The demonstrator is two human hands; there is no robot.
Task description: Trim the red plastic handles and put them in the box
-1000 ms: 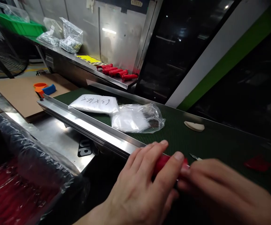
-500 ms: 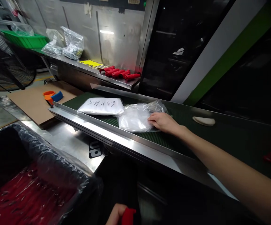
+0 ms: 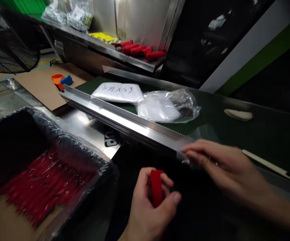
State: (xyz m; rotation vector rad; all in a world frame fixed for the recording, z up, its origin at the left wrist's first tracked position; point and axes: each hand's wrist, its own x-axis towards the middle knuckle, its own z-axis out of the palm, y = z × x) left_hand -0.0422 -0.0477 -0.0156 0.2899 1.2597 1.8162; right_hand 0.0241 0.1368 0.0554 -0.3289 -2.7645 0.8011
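My left hand (image 3: 151, 204) is wrapped round a red part (image 3: 157, 188), low in the middle of the view. To its right, my right hand (image 3: 217, 159) pinches a thin clear plastic bag (image 3: 204, 134), blurred by motion, over the near metal edge of the green belt (image 3: 210, 110). On the belt lie a clear pack of white bags (image 3: 157, 108), its crinkled open end to the right, and a white packet (image 3: 117, 92) with handwriting on top.
A lined black bin (image 3: 52, 180) of red parts stands at lower left. Behind it, orange (image 3: 57, 78) and blue (image 3: 66, 80) rings lie on cardboard. Several red parts (image 3: 137, 50) line the back shelf (image 3: 94, 39). A whitish pad (image 3: 238, 114) rests on the belt.
My right hand has left the pack on the belt and come nearer with a clear bag. My left hand has risen into fuller view with the red part. The camera view has shifted.
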